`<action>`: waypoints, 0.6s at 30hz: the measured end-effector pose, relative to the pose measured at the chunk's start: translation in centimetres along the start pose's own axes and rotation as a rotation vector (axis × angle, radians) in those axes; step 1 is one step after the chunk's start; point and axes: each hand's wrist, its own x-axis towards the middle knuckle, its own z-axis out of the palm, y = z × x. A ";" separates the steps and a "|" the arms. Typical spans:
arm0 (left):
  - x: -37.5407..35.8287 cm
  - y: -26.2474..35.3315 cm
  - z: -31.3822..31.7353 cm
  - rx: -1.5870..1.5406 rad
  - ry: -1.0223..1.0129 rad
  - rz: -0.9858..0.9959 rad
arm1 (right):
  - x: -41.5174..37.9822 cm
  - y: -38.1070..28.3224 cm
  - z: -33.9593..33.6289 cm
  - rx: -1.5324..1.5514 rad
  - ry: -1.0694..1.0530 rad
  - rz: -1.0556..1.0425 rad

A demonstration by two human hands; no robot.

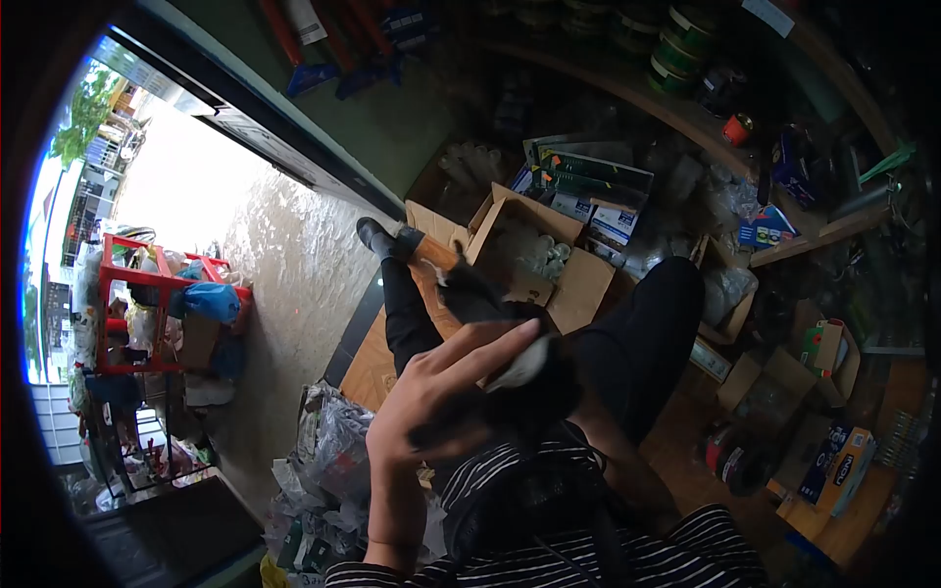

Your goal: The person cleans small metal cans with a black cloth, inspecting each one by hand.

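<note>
Close to the camera, my left hand (431,387) is raised with its fingers closed around a dark object with a pale rounded part (521,367). The object is blurred and its kind cannot be made out. My right hand (595,416) is in shadow on the other side of the dark object, mostly hidden behind it, so its fingers do not show. Just beyond the hands, an open cardboard box (573,286) between my legs holds several clear glass or plastic pieces (549,257).
Grey plastic bags (338,456) are heaped at the left. A red rack (132,304) with bags stands by the open doorway. At the right are a cardboard box (760,387), a dark roll (740,456) and a blue-and-orange box (838,468). A wooden shelf (627,93) carries tins.
</note>
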 end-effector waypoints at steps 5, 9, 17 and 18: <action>-1.9 -3.9 1.7 0.166 0.234 -0.159 | -0.6 2.7 -0.4 0.467 -0.059 0.182; -4.0 -6.9 5.0 -0.400 0.219 -0.575 | -1.1 0.6 -0.1 0.084 -0.029 0.203; -4.9 -9.1 6.3 -0.519 0.480 -0.382 | -0.4 -3.0 0.0 -0.403 -0.080 0.095; -4.5 -8.3 6.3 -0.526 0.535 -0.366 | -0.3 -3.0 0.1 -0.315 -0.066 0.053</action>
